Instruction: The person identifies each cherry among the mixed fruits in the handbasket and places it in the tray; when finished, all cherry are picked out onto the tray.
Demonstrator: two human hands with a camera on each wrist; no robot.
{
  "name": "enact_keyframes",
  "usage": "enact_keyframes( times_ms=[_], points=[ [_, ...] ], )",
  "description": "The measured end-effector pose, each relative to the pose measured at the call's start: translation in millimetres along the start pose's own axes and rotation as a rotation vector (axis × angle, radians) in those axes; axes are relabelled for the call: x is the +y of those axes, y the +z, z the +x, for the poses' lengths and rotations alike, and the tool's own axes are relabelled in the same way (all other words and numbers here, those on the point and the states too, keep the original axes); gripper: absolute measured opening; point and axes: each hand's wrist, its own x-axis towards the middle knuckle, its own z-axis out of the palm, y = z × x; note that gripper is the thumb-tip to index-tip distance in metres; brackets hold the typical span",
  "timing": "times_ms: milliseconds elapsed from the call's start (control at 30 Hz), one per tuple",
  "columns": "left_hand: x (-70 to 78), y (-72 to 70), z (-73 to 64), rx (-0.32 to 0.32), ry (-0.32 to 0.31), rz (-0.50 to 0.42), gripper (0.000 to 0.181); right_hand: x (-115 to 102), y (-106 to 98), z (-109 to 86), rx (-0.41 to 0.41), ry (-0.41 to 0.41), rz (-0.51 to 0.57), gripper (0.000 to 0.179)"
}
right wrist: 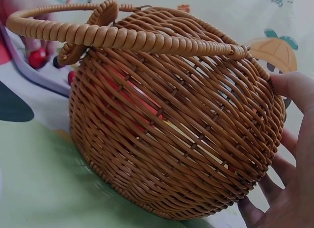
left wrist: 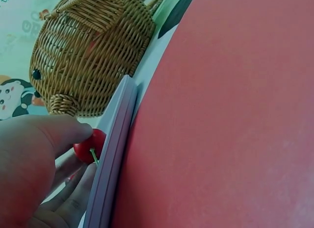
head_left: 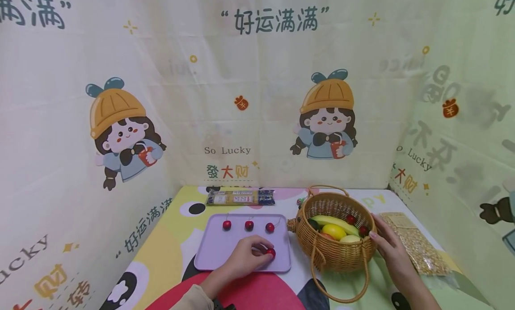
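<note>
My left hand point(head_left: 246, 255) pinches a red cherry point(left wrist: 88, 145) between thumb and fingers, low over the near right part of a lilac tray point(head_left: 215, 249). A green stem shows on that cherry in the left wrist view. Three more cherries point(head_left: 249, 225) with stems lie in a row along the tray's far side. Right of the tray stands a wicker basket point(head_left: 342, 255) holding a banana point(head_left: 337, 222), a lemon point(head_left: 334, 232), cherries and other fruit. My right hand point(head_left: 389, 243) holds the basket's right side, thumb at the rim and fingers along the outer wall point(right wrist: 196, 135).
A long packet point(head_left: 240, 197) lies behind the tray. To the right of the basket is a clear bag of pale grains or kernels point(head_left: 414, 243). One basket handle point(head_left: 358, 299) hangs down toward the front. Printed cloth walls point(head_left: 257, 100) enclose the table on three sides.
</note>
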Motion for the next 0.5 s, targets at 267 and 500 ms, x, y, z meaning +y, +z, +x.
enact_keyframes(
  times_ms=[267,500],
  points=[
    [19.5,-4.6,9.1,0.099,0.096,-0.005,0.019,-1,2,-1.0,0.006,-0.022,0.008,0.064],
    [76.3,-2.9,26.0,0.090,0.242,0.004,0.023,-2,2,-1.1,0.012,-0.013,0.000,0.065]
  ],
)
